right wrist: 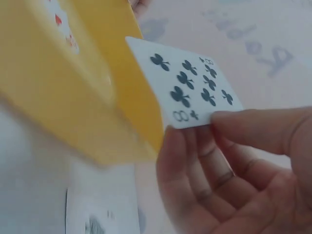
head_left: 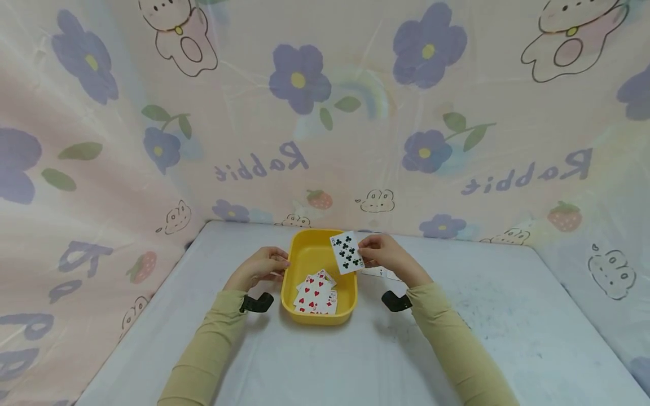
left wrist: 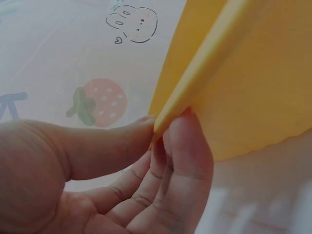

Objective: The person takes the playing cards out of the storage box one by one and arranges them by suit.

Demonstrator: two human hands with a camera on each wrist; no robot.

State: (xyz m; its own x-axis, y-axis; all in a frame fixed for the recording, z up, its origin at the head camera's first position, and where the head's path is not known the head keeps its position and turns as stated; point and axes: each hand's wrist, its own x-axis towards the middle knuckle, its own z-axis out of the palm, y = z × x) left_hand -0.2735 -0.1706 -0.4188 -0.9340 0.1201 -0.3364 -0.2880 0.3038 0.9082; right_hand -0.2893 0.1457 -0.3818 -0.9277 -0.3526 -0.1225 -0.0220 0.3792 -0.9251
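My left hand (head_left: pixel 261 265) pinches the left rim of a yellow plastic bin (head_left: pixel 319 320); the left wrist view shows thumb and fingers on either side of that rim (left wrist: pixel 195 68). Between the thumb and fingers of my right hand (head_left: pixel 388 254) is an eight of clubs playing card (head_left: pixel 346 252), tilted face up over the bin's right edge. Inside the bin, toward its near end, several red-suited playing cards (head_left: pixel 315 293) lie in a loose overlapping pile, hearts on top. The right wrist view shows the eight of clubs (right wrist: pixel 185 80) gripped at one edge.
Other white cards (head_left: pixel 376 272) lie on the table right of the bin, partly hidden by my right hand. The white-covered table (head_left: pixel 325 366) meets a printed curtain (head_left: pixel 335 169) at its back and sides. Black straps sit on both wrists.
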